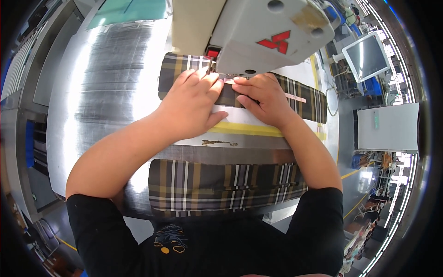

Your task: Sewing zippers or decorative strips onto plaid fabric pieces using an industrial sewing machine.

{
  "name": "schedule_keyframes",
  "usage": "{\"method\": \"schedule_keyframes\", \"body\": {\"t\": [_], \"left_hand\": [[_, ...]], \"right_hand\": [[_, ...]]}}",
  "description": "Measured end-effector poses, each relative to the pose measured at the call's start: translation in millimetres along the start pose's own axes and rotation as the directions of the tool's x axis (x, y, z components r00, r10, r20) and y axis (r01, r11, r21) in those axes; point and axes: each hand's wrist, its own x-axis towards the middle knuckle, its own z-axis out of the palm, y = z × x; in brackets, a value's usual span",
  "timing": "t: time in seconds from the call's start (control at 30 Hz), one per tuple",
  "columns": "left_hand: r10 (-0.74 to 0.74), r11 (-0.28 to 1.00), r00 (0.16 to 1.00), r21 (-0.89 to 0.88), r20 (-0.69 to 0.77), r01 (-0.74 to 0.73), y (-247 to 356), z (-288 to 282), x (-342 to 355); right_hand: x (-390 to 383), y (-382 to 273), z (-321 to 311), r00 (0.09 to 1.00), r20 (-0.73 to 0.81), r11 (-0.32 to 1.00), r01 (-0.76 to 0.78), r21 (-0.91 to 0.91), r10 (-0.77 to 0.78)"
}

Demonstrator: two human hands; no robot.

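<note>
A dark plaid cloth panel (307,100) lies under the head of an industrial sewing machine (258,41). My left hand (196,94) rests on it with fingers stretched flat, their tips close to the needle area, thumb held apart. To its right, my right hand (265,97) presses down on the same cloth, fingers extended and thumb spread. A narrow pale pink strip (295,97) runs across the panel beneath the right hand, and its other end shows between the two hands' fingertips. The exact spot under the needle is hidden by the machine head and my fingers.
Nearer to me, a second plaid panel (221,187) lies along the table's front edge. Yellow tape (249,129) crosses a white surface between the panels. The shiny metal tabletop (106,92) stretches left, with a green sheet (127,11) behind. At right stands a tilted screen (366,56).
</note>
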Motion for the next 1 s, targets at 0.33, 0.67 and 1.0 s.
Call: {"method": "schedule_keyframes", "body": {"t": [0.33, 0.67, 1.0], "left_hand": [[0.064, 0.998, 0.998, 0.022, -0.003, -0.064, -2.1, -11.2, 3.5], [0.075, 0.997, 0.997, 0.029, 0.003, -0.076, 1.4, -11.1, 3.3], [0.066, 0.997, 0.998, 0.028, 0.010, -0.066, 0.8, -8.3, 3.2]], "right_hand": [[1.2, 7.5, 3.6, 0.998, -0.060, 1.000, -0.004, -0.011, 0.004], [-5.4, 4.6, 5.5, 0.999, -0.053, 1.000, -0.011, -0.021, 0.010], [-7.1, 9.6, 9.3, 0.998, -0.067, 1.000, -0.005, -0.019, 0.003]]}}
